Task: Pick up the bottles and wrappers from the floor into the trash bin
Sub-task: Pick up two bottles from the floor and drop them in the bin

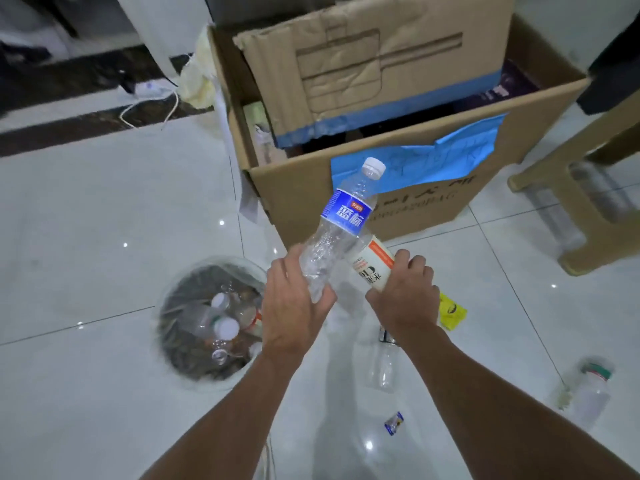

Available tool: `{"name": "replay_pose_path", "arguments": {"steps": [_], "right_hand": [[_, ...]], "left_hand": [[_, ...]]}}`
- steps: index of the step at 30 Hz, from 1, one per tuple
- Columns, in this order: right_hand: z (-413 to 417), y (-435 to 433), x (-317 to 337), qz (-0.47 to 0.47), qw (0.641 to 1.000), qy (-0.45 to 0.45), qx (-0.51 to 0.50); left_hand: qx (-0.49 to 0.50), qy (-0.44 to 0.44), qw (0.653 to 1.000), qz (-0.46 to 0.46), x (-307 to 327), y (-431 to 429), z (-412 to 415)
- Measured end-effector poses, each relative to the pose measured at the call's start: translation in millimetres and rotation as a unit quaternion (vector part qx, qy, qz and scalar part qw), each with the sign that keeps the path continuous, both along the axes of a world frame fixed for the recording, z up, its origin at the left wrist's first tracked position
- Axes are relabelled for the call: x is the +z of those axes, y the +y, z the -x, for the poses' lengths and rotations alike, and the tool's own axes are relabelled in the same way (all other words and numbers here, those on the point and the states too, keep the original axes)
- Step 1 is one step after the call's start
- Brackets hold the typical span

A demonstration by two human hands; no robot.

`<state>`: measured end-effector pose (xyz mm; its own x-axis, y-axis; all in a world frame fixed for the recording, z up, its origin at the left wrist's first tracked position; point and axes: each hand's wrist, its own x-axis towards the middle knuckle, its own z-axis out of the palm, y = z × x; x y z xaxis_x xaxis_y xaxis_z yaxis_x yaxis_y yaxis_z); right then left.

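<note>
Head view: blue-label bottle (pixel 346 216) gripped at base by left hand (pixel 294 306), cap tilted up-right; orange-label bottle (pixel 372 261) clasped by right hand (pixel 405 292); trash bin (pixel 156 323) down-left, nearer left hand.

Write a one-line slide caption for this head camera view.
Left hand holds a blue-labelled water bottle, right hand grips an orange-and-white bottle, beside the part-filled trash bin.

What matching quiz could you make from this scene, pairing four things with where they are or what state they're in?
Things: 1 blue-label bottle; 2 orange-label bottle; 3 yellow wrapper; 4 trash bin.
Places or states: A lying on the floor; B held by the right hand; C already holding bottles; D held by the left hand.
Pairs: 1-D, 2-B, 3-A, 4-C.
</note>
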<state>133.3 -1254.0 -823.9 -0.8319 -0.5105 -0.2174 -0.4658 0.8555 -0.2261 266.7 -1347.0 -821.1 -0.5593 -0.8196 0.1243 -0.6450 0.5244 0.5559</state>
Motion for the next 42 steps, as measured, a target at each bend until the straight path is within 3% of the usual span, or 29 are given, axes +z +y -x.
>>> {"name": "replay_pose_path", "arguments": {"steps": [4,8,12,18,26,31,36,39,42], "right_hand": [[-22,-35,20,0.025,0.999,0.020,0.030],[-39,-62,28,0.034,0.998,0.028,0.053],[-61,-85,29,0.074,0.994,0.028,0.076],[-92,-110,21,0.069,0.993,-0.001,0.100],[-133,-137,-14,0.049,0.989,-0.041,0.132],[-154,-143,-32,0.042,0.988,-0.039,0.141],[-164,-150,-36,0.039,0.988,-0.053,0.137],[-166,-155,-38,0.047,0.987,-0.067,0.137],[-169,-162,-40,0.056,0.987,-0.079,0.128]], "left_hand": [[0.026,-0.032,0.999,0.005,25,-37,-35],[0.042,-0.121,0.992,0.020,31,-73,-87],[0.061,-0.237,0.968,0.059,26,-99,-153],[0.066,-0.324,0.941,0.069,4,-120,-220],[0.081,-0.356,0.931,-0.021,-51,-134,-219],[0.060,-0.410,0.906,-0.085,-84,-124,-223],[0.027,-0.470,0.880,-0.069,-89,-131,-229],[0.025,-0.448,0.890,-0.079,-88,-138,-227],[0.037,-0.371,0.927,-0.040,-85,-140,-227]]}}
